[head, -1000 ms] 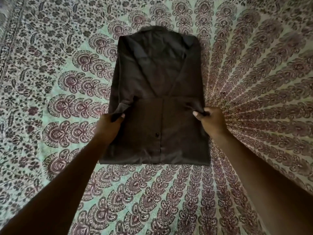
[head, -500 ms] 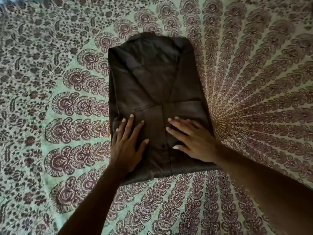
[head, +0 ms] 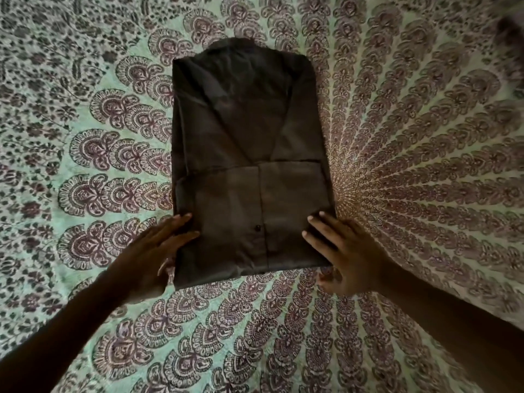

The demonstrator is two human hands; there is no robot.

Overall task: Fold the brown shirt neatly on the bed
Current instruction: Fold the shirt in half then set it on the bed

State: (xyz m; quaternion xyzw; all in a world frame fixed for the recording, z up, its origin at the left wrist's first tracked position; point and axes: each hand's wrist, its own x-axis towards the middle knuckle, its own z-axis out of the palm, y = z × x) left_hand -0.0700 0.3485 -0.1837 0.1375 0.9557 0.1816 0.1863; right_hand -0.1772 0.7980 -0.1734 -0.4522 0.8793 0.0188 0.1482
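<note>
The brown shirt [head: 246, 154] lies on the bed as a tall folded rectangle, collar at the far end, its lower part turned up over the body with a button showing near the front. My left hand [head: 153, 256] lies flat at the shirt's near left corner, fingers straight and touching its left edge. At the near right corner my right hand [head: 346, 253] rests flat in the same way, fingertips on the fabric's right edge. Neither hand grips the cloth.
The bed is covered by a pale green bedspread [head: 425, 165] printed with maroon peacock-feather motifs, spreading on all sides of the shirt. A dark blurred shape [head: 510, 32] shows at the top right corner.
My hands let go of the folded-up hem, pressed flat on top of the lower fold, then slid outward and nearer to the shirt's two front corners.
</note>
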